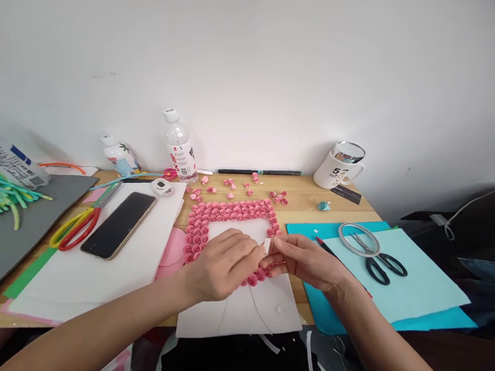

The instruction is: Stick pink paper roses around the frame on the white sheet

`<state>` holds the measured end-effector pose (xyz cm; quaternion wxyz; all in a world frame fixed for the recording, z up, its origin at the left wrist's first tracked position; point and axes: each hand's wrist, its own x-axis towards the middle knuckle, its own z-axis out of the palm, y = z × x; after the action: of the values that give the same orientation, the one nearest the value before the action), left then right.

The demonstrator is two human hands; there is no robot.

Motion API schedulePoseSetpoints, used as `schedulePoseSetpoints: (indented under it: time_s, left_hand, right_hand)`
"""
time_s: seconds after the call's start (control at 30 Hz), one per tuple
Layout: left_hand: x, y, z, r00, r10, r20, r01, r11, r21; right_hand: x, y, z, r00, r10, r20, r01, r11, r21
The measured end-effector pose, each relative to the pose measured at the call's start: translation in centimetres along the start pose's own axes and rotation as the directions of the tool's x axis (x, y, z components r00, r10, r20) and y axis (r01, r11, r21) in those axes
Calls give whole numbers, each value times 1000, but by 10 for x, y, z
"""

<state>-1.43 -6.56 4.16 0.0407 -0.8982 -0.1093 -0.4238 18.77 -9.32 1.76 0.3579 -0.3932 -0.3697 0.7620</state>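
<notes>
My left hand and my right hand meet over a white sheet, fingers closed in a pinch. A small white piece shows between their fingertips; whether it is paper or tape I cannot tell. Beneath them, rolled pink paper roses form a frame on the sheet, its lower part mostly hidden by my hands. A tiny white scrap lies near the sheet's lower right. More loose pink roses are scattered beyond the sheet.
To the right, black-handled scissors and a tape roll rest on pale blue paper. A mug and bottle stand behind. On the left lie a phone, red-and-yellow scissors and coloured strips.
</notes>
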Motion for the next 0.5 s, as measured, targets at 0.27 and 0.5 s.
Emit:
schedulePoseSetpoints:
  time_s: [0.27,0.5]
  left_hand:
    - [-7,-15,18,966,225,126,-243,958,154]
    - [-17,-33,37,782,-206,588,127,977,173]
  right_hand:
    - [11,-26,-11,959,-231,-166,104,829,-550]
    - [51,-46,-57,839,-542,-41,90,213,-973]
